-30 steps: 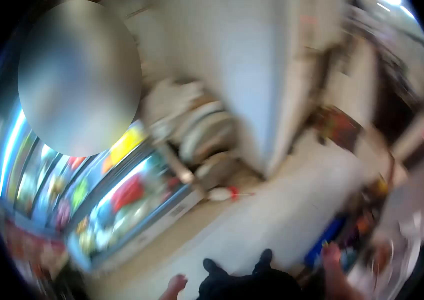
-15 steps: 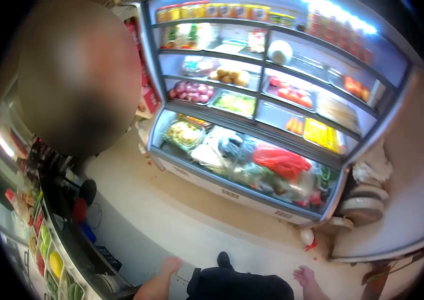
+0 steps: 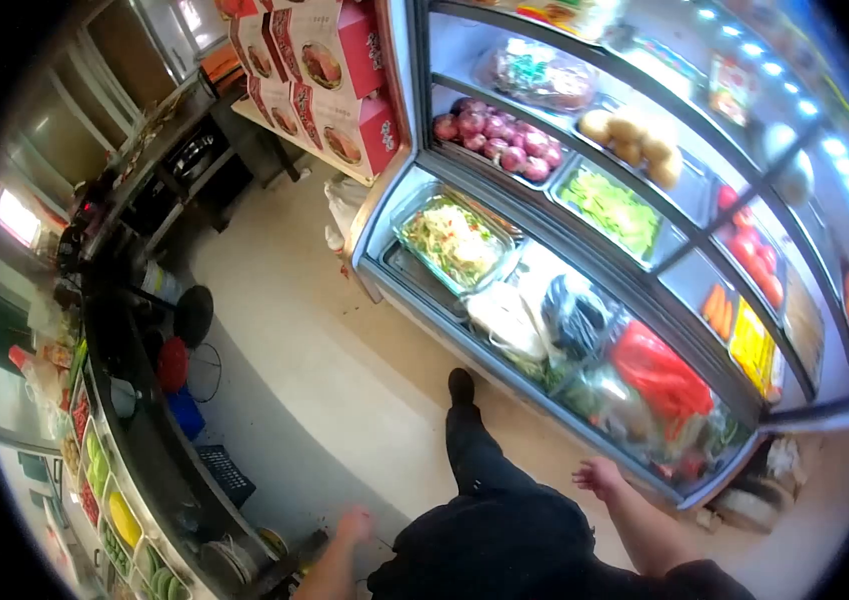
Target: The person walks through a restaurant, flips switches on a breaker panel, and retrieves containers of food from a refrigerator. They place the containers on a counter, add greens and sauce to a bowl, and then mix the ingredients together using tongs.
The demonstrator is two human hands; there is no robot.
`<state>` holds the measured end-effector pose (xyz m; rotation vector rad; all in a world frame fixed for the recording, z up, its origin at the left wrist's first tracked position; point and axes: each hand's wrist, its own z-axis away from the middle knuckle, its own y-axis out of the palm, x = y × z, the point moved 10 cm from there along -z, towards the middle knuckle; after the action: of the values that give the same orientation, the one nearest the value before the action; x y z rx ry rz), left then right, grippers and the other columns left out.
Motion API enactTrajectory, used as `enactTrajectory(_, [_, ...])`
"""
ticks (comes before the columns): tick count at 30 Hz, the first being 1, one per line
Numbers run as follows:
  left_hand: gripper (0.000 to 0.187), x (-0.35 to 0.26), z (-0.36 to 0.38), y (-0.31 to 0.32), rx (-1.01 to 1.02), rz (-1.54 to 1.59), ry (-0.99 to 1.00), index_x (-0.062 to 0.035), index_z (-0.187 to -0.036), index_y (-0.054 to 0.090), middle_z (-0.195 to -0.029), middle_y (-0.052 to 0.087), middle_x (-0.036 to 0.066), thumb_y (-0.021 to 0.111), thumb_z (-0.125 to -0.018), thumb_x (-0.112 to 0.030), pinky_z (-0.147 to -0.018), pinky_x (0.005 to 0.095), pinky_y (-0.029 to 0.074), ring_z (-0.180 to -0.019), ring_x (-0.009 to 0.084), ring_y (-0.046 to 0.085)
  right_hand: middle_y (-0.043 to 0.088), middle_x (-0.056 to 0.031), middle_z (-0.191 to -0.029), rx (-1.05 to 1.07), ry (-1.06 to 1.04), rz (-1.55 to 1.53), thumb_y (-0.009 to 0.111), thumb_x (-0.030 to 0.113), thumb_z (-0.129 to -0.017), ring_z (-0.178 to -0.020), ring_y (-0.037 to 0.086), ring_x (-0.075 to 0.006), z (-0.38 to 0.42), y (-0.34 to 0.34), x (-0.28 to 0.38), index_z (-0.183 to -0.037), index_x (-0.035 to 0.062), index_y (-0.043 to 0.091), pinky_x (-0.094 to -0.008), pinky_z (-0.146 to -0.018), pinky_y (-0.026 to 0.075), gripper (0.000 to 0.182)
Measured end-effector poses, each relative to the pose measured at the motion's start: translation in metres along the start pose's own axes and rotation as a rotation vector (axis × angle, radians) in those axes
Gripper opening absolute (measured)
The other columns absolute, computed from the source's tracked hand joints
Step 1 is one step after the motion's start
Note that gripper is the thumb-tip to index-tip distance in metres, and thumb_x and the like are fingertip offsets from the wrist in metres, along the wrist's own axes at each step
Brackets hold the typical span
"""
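My right hand (image 3: 600,478) hangs in front of the lower edge of a refrigerated display case (image 3: 535,400), apart from it. Its fingers are loosely bent and apart, with nothing in them. Lower left of it, my left hand (image 3: 353,525) is over the floor, its fingers smeared by motion. In the case's lower well lie a glass dish of shredded vegetables (image 3: 455,240), a white plastic bag (image 3: 507,322), a dark bag (image 3: 575,312) and a red plastic bag (image 3: 660,370). The shelf above bears red onions (image 3: 505,140), chopped greens (image 3: 607,210), carrots (image 3: 717,310) and a yellow packet (image 3: 753,350).
A curved counter (image 3: 160,480) with vegetable trays runs along the left. Beneath it are a red basin (image 3: 173,364), a blue bin (image 3: 186,412) and a black crate (image 3: 225,474). Red-and-white cartons (image 3: 320,70) are stacked beyond the case. Pale floor (image 3: 285,300) lies between.
My view has turned left and come closer to the case. The person at the upper left is out of view. One foot has stepped forward, and my right hand has come nearer the case.
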<state>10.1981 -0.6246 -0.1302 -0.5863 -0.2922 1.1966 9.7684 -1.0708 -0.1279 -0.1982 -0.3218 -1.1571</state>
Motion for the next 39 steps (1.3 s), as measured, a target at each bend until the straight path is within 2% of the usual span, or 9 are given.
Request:
enactTrajectory(3, [0.035,-0.026,-0.043,-0.013,0.272,0.01,0.116,-0.0076,-0.108,0.063,-0.113,0.061,0.017,0.052,-0.087,-0.034,-0.092,0.0423,0.045,-0.107,0.0316,0.056,0.064,-0.0151,-0.08,0.048,-0.069,0.189,0.054,0.024,-0.088,-0.061,0.063,-0.0246,-0.076,0.063,0.103,-0.098,0.0005,0.055,-0.0338,-0.049,0.05,0.025])
enactTrajectory(9, [0.033,-0.161,-0.112,-0.28,-0.216,0.354,0.044,-0.0056,-0.11,0.062,-0.108,0.064,0.017,0.06,-0.084,-0.027,-0.09,0.0381,0.047,-0.105,0.0291,0.059,0.063,-0.0152,-0.095,0.117,-0.052,0.15,0.052,0.033,-0.09,-0.08,0.062,-0.0257,-0.127,0.207,0.294,-0.108,0.0028,0.054,-0.037,-0.068,0.05,0.035])
enactTrajectory(15, [0.027,-0.316,-0.28,-0.391,-0.16,0.961,0.218,-0.0039,-0.1,0.063,-0.09,0.067,0.006,0.064,-0.085,-0.026,-0.078,0.0322,0.049,-0.085,0.0213,0.063,0.051,-0.0187,-0.121,0.031,-0.215,-0.104,0.04,0.046,-0.093,-0.105,0.054,-0.0304,-0.229,0.262,0.41,-0.132,0.0004,0.042,-0.0427,-0.086,0.045,0.06])
enactTrajectory(17, [0.029,-0.347,-0.389,-0.368,0.057,1.325,0.187,-0.0058,-0.094,0.063,-0.082,0.061,0.0,0.063,-0.085,-0.033,-0.069,0.0296,0.046,-0.074,0.0153,0.057,0.045,-0.0207,-0.126,-0.038,-0.169,-0.24,0.041,0.049,-0.093,-0.105,0.05,-0.0302,-0.279,0.255,0.418,-0.132,0.0049,0.042,-0.0443,-0.088,0.043,0.059])
enactTrajectory(21, [0.034,-0.376,-0.501,-0.375,-0.04,1.549,-0.147,-0.009,-0.092,0.063,-0.076,0.055,-0.003,0.061,-0.084,-0.042,-0.064,0.0275,0.042,-0.068,0.011,0.051,0.051,-0.0142,-0.109,-0.172,-0.045,-0.416,0.046,0.052,-0.09,-0.088,0.052,-0.0249,-0.348,0.266,0.427,-0.12,0.0096,0.05,-0.0409,-0.08,0.046,0.052])
enactTrajectory(24, [0.044,-0.403,-0.547,-0.37,0.076,1.747,-0.17,-0.0093,-0.108,0.06,-0.096,0.06,0.003,0.056,-0.086,-0.048,-0.074,0.032,0.045,-0.087,0.0157,0.055,0.054,-0.0081,-0.091,-0.171,-0.003,-0.517,0.05,0.052,-0.088,-0.077,0.052,-0.0216,-0.382,0.272,0.421,-0.11,0.0115,0.054,-0.0392,-0.073,0.047,0.046])
enactTrajectory(28, [0.05,-0.439,-0.584,-0.371,0.281,2.134,-0.05,-0.0077,-0.123,0.055,-0.119,0.058,0.009,0.053,-0.089,-0.045,-0.096,0.0411,0.042,-0.11,0.0254,0.054,0.055,-0.0047,-0.077,-0.137,0.054,-0.489,0.053,0.047,-0.089,-0.07,0.054,-0.0199,-0.365,0.292,0.441,-0.093,0.0134,0.058,-0.0383,-0.069,0.048,0.034])
enactTrajectory(31, [0.048,-0.453,-0.588,-0.375,0.462,2.175,0.044,-0.0055,-0.126,0.05,-0.12,0.056,0.013,0.047,-0.094,-0.041,-0.091,0.0423,0.047,-0.107,0.0285,0.057,0.056,-0.0043,-0.078,-0.025,-0.055,-0.267,0.052,0.042,-0.091,-0.071,0.055,-0.0203,-0.381,0.282,0.456,-0.093,0.0136,0.059,-0.0386,-0.068,0.049,0.029])
enactTrajectory(39, [0.045,-0.484,-0.554,-0.412,0.578,2.324,0.254,-0.0029,-0.13,0.045,-0.125,0.053,0.014,0.035,-0.099,-0.035,-0.097,0.0412,0.043,-0.114,0.0282,0.052,0.061,-0.0067,-0.082,0.078,-0.082,-0.082,0.048,0.04,-0.095,-0.073,0.06,-0.0205,-0.445,0.231,0.436,-0.114,0.016,0.057,-0.0381,-0.069,0.05,0.032])
